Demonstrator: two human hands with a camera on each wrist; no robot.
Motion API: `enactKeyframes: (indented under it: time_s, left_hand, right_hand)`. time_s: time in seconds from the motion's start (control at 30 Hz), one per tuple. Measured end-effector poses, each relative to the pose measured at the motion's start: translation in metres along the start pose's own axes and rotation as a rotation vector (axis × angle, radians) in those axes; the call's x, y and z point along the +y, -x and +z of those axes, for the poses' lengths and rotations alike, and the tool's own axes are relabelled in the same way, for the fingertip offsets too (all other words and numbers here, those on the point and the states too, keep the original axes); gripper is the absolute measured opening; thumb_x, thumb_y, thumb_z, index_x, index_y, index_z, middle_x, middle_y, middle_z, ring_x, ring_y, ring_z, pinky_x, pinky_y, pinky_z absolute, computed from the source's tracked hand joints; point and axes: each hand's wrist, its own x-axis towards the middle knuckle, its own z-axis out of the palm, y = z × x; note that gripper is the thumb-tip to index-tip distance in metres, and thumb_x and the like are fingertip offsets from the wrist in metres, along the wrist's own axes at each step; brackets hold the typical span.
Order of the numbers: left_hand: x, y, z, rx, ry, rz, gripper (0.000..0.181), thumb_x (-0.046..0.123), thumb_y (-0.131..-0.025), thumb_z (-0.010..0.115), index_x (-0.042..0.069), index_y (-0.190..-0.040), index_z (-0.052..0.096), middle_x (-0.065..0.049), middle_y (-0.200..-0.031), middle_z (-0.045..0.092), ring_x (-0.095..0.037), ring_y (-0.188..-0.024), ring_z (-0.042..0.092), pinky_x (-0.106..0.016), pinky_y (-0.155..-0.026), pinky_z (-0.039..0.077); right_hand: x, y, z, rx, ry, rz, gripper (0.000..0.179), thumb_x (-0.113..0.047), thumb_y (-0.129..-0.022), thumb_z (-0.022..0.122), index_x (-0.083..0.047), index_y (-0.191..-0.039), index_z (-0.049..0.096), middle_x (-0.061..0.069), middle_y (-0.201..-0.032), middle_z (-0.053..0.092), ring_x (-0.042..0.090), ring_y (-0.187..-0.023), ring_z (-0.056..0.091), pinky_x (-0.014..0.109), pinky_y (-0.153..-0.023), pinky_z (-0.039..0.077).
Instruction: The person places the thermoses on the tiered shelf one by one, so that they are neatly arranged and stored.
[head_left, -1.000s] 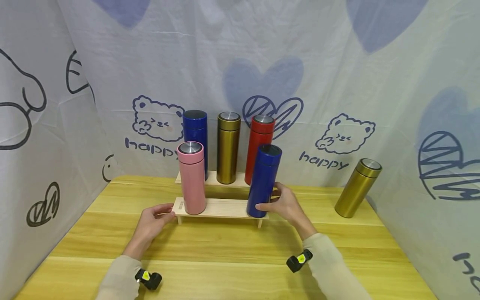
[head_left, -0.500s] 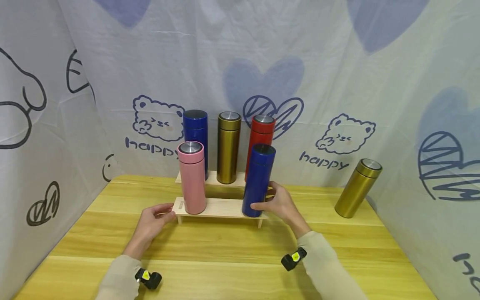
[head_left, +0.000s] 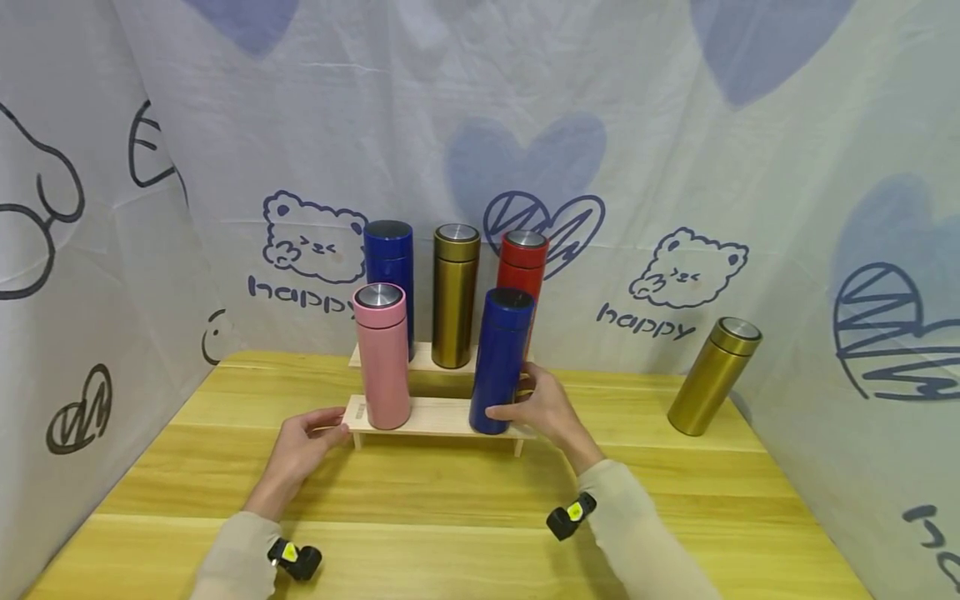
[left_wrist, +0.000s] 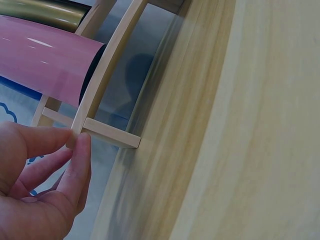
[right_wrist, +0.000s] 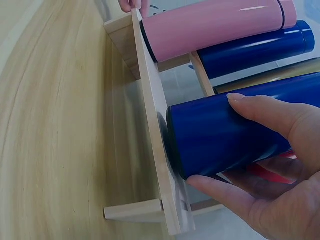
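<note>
A two-tier wooden rack (head_left: 442, 413) stands on the table, bearing several thermos flasks. My left hand (head_left: 298, 448) pinches the left end of its lower shelf between thumb and fingers, as the left wrist view shows up close. Toward the right of that shelf, my right hand (head_left: 549, 410) grips a blue thermos flask (head_left: 501, 354) low on its body, the flask's base right at the board. A pink thermos flask (head_left: 384, 367) is upright at the shelf's left. Behind, the upper tier holds another blue flask (head_left: 390, 258), a gold flask (head_left: 453, 308) and a red flask (head_left: 523, 260), partly hidden.
Apart from the rack, a second gold flask (head_left: 712, 379) stands at the right rear of the wooden table (head_left: 420, 517). A printed cloth (head_left: 637, 167) hangs behind the table and along both sides.
My right hand has moved left with the blue flask along the lower shelf, bringing it nearer the pink one. The left hand stays on the shelf's end.
</note>
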Motion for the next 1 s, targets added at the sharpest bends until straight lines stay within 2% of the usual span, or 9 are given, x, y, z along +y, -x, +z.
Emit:
enactKeyframes:
  time_s: [0.27,0.4,0.67,1.0]
  left_hand:
    - [0.0,0.0,-0.001,-0.002,-0.002,-0.002,0.045,0.012,-0.103,0.063,-0.002,-0.145,0.056,-0.025,-0.14,0.06,-0.017,-0.111,0.07,-0.023,-0.091,0.056]
    - [0.0,0.0,-0.001,-0.003,-0.002,0.002,0.045,0.012,-0.103,0.063,-0.002,-0.145,0.056,-0.025,-0.14,0.06,-0.015,-0.109,0.07,-0.023,-0.091,0.055]
    - [0.001,0.0,-0.001,0.0,-0.004,0.002,0.045,0.012,-0.103,0.063,-0.003,-0.145,0.056,-0.026,-0.14,0.06,-0.017,-0.11,0.07,-0.025,-0.092,0.056]
    - [0.001,-0.001,0.0,0.005,0.003,0.0,0.045,0.01,-0.102,0.062,-0.005,-0.144,0.056,-0.027,-0.138,0.06,-0.013,-0.106,0.071,-0.023,-0.089,0.056]
  right_hand:
    - [-0.004,-0.003,0.008,0.007,0.004,-0.026,0.08,-0.014,-0.072,0.094,0.001,-0.141,0.056,0.021,-0.121,0.07,0.032,-0.105,0.071,0.046,-0.091,0.06]
    - [-0.005,-0.004,0.012,0.005,0.004,-0.017,0.077,-0.014,-0.072,0.094,0.001,-0.138,0.057,0.021,-0.12,0.071,0.031,-0.104,0.072,0.046,-0.091,0.06]
    - [-0.009,-0.007,0.02,-0.014,0.001,0.0,0.078,-0.017,-0.075,0.094,0.0,-0.14,0.055,0.02,-0.124,0.07,0.034,-0.11,0.07,0.05,-0.097,0.058]
    - [-0.015,-0.007,0.025,-0.027,0.003,0.008,0.078,-0.018,-0.075,0.093,-0.002,-0.141,0.055,0.019,-0.126,0.07,0.034,-0.112,0.069,0.05,-0.097,0.058]
